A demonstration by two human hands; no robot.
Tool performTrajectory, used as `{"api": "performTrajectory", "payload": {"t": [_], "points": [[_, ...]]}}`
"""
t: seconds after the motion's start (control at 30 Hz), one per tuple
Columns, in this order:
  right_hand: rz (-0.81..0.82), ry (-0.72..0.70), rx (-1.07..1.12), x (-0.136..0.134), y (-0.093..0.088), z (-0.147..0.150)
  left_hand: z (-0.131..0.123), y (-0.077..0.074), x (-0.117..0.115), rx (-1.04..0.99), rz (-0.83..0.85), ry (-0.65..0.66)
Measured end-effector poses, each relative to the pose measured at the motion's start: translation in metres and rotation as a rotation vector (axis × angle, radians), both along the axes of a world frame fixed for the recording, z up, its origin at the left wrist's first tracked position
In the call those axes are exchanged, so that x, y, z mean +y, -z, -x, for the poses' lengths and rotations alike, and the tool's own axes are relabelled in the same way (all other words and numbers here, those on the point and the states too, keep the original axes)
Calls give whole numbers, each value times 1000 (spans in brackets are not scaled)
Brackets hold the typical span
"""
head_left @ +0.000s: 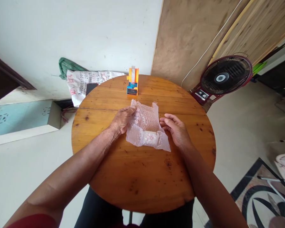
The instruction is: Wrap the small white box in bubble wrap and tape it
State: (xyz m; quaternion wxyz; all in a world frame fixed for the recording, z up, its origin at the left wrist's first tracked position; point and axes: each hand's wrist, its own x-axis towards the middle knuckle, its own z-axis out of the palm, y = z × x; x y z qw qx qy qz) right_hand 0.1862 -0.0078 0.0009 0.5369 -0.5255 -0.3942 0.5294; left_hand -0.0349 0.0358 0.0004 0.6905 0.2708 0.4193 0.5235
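A sheet of pinkish clear bubble wrap (pixel 146 115) lies over the middle of the round wooden table (pixel 144 177). At its near edge a small whitish packet (pixel 150 138) is partly folded into the wrap; what is inside it I cannot make out. My left hand (pixel 123 118) grips the left edge of the bubble wrap between thumb and fingers. By the right edge of the wrap, my right hand (pixel 175 128) has its fingers stretched and apart, with nothing held; whether the fingertips touch the wrap is unclear.
Toward the table's far edge stands an orange and blue tape dispenser (pixel 133 82) with a roll of clear tape. A dark red fan (pixel 224 77) is beyond the table to the right. Printed white sacks (pixel 79 84) rest against the wall at the back left.
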Motion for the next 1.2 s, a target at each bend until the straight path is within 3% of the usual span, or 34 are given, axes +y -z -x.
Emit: {"api": "performTrajectory", "payload": {"t": [0.2,0.3,0.47,0.53,0.6,0.67,0.77,0.83,1.03,1.2], "points": [[-206,104,-180,-3,0,4,2,5,3,63,-32,-16],[-305,87,-250,-7,-3,4,3,6,4,189,-142,-65],[-500,-31,-488,-19,-14,2,5,-4,-8,766,-616,-417],[-571,-116,-560,-24,-20,2,7,-11,-16,909,-834,-450],[-618,-200,-633,-28,-25,3,8,-17,-23,923,-967,-302],[-651,-286,-727,-30,-28,4,8,-20,-27,924,-976,-74],[-704,-407,-859,-30,-29,6,7,-23,-29,956,-821,296],[-702,-434,-924,-28,-29,5,8,-24,-29,977,-723,457],[-515,-340,-1117,-25,-36,-8,17,-33,-28,969,-658,557],[-272,-338,-1394,-24,-40,-18,30,-49,-32,709,-613,832]]}}
